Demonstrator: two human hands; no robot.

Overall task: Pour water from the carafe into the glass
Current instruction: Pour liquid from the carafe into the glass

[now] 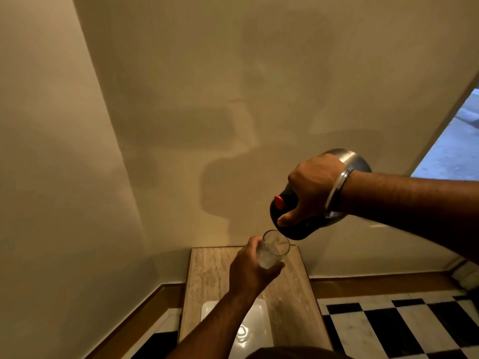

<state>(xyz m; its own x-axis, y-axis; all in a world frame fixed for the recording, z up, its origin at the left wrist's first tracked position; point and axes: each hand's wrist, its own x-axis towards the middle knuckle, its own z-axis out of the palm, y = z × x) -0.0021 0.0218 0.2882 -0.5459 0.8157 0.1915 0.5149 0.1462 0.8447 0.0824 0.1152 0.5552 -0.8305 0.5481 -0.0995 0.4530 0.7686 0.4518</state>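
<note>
Both hands are busy above the veined stone surface (207, 270): the left hand (248, 270), its grip wrapped around the clear round glass (273, 251), holds it aloft. The right hand (311, 187), with a metal bangle (337, 190) at the wrist, clamps the tilted steel-and-black carafe (298, 229), its spout touching the glass's rim.

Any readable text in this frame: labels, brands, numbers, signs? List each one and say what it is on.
None can be read.
Carafe: dark lid end with a red button, steel body; no lettering shows.
Glass: clear, no print.
Bangle on the right wrist: plain metal, no marking visible.
White tray and stone table: no text.
</note>
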